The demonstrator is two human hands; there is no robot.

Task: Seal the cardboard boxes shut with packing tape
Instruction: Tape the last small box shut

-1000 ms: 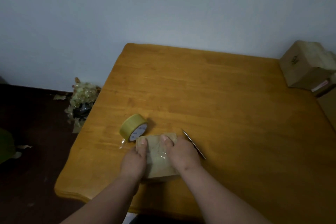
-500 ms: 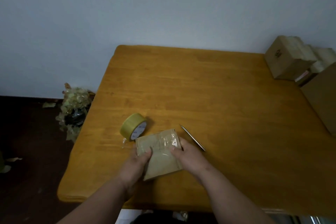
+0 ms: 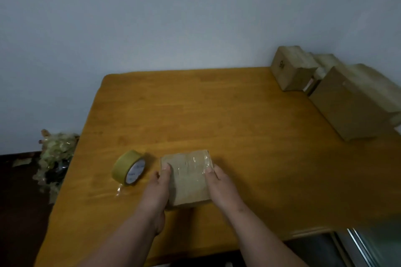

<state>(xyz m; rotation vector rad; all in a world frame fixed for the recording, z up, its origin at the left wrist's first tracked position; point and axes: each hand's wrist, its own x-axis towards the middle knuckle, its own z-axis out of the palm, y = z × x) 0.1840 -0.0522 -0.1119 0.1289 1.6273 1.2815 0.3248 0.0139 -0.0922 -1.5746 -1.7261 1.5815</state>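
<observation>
In the head view, a wooden table (image 3: 217, 115) stood against a pale wall (image 3: 173, 17), with a dark floor (image 3: 19, 191) and a bundle of crumpled wrapping (image 3: 55, 158) at nine o'clock. Larger boxes (image 3: 347, 102) sat at two o'clock. Both forearms reached in from six o'clock. The left hand (image 3: 159, 191) and right hand (image 3: 221, 188) clasped a small taped box (image 3: 187, 178) by its sides, thumbs on top. A tape roll (image 3: 129, 168) lay just beside it at nine o'clock.

Between our hands (image 3: 188, 188) on the counter (image 3: 217, 115) lies the box (image 3: 187, 178); tape roll (image 3: 128, 168) just left, more boxes (image 3: 338, 93) far right.
</observation>
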